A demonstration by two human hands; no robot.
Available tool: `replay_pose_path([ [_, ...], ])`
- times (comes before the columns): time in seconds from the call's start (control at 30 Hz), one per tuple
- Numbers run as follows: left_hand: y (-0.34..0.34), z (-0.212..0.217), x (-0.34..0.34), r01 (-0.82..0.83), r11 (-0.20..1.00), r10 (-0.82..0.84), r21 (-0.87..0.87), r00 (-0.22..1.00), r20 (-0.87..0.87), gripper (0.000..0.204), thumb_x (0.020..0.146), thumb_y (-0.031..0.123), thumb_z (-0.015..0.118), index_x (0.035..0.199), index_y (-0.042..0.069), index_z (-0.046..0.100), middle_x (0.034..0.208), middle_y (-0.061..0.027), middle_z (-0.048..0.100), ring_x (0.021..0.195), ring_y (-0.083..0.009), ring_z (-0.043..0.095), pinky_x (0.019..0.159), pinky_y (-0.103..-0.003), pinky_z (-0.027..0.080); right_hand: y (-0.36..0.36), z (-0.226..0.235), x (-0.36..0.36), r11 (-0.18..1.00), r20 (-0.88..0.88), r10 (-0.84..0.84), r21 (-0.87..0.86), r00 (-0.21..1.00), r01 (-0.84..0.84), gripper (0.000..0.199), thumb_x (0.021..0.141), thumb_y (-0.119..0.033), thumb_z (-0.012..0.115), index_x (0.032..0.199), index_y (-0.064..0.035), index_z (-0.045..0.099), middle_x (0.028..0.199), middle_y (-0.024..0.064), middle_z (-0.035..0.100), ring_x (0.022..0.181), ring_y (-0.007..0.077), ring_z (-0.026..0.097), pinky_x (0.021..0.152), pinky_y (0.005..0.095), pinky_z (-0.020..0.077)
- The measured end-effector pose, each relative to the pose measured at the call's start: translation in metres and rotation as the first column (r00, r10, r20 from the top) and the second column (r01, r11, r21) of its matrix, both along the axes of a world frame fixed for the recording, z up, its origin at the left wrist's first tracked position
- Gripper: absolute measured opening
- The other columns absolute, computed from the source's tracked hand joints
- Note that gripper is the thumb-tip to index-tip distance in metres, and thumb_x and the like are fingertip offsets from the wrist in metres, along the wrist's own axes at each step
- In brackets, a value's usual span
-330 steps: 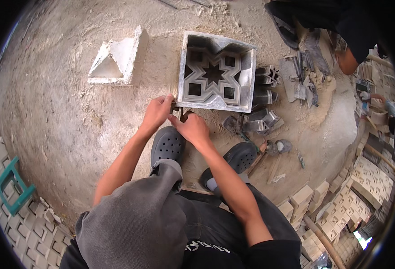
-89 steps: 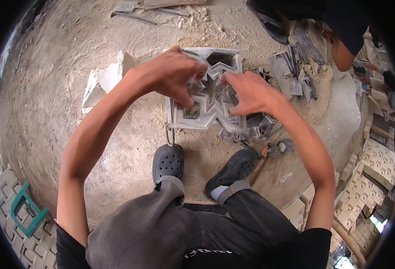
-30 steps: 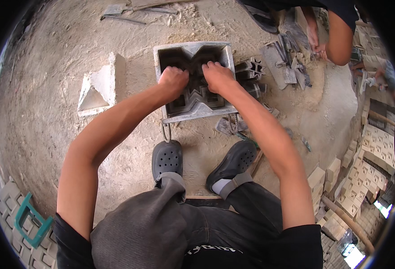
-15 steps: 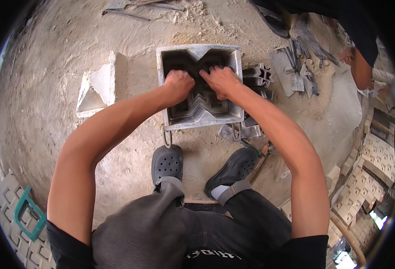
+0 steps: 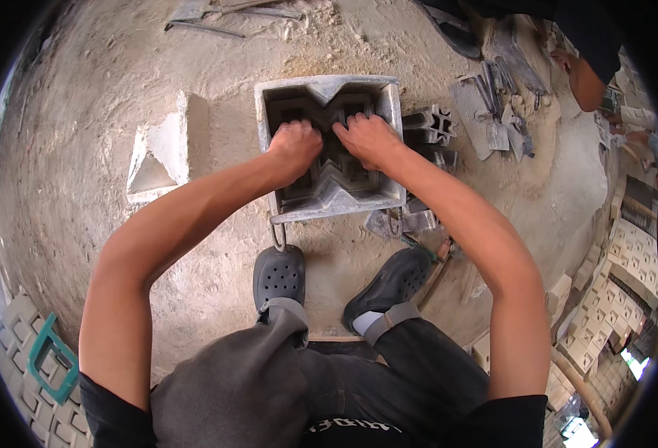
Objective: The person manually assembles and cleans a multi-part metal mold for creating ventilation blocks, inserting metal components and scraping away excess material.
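Note:
A grey metal box mould (image 5: 374,202) sits on the ground in front of my feet, with V-shaped ridges at its far and near walls and stepped shapes inside. Both my arms reach down into its opening. My left hand (image 5: 297,146) is closed in the left half, knuckles up. Beside the middle of the cavity, my right hand (image 5: 368,140) has its fingers curled downward. What the fingertips grip is hidden in the dark interior. A loop handle (image 5: 278,235) hangs from the mould's near left corner.
A white cast block (image 5: 159,160) lies to the left. Ridged metal pieces (image 5: 430,127) touch the mould's right side, with trowels and tools (image 5: 493,123) beyond. A co-worker's arm (image 5: 587,84) is at upper right. Patterned blocks (image 5: 590,328) are stacked at lower right.
The mould has shifted slightly, its near edge now a little lower and farther left. My hands remain inside it. The co-worker's arm has moved up and left.

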State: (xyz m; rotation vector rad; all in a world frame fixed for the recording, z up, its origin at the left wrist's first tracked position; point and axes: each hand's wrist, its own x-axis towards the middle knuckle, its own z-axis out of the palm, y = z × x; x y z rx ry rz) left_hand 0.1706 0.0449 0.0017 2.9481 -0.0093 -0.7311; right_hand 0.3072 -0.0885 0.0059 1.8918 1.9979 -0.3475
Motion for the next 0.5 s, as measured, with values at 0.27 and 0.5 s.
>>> replay_pose_path([
  [0.27, -0.013, 0.011, 0.002, 0.015, 0.998, -0.015, -0.066, 1.000, -0.014, 0.038, 0.069, 0.004, 0.073, 0.104, -0.001, 0.060, 0.093, -0.0191, 0.065, 0.085, -0.0313, 0.070, 0.067, -0.036, 0.058, -0.012, -0.006, -0.017, 0.989, 0.186, 0.071, -0.139, 0.980, -0.045, 0.083, 0.062, -0.030, 0.084, 0.134, -0.0111, 0.047, 0.112, 0.0247, 0.065, 0.090, 0.0297, 0.068, 0.069, 0.0368, 0.0483],
  [0.5, -0.018, -0.012, -0.009, -0.021, 1.000, 0.021, 0.005, 0.999, 0.031, 0.034, 0.076, 0.005, 0.069, 0.107, 0.000, 0.056, 0.082, -0.0164, 0.066, 0.078, -0.0303, 0.070, 0.063, -0.037, 0.058, 0.000, 0.010, -0.022, 0.987, 0.211, 0.054, -0.162, 0.976, -0.020, 0.072, 0.077, -0.031, 0.074, 0.139, -0.0130, 0.043, 0.107, 0.0180, 0.068, 0.096, 0.0298, 0.063, 0.075, 0.0403, 0.0453],
])
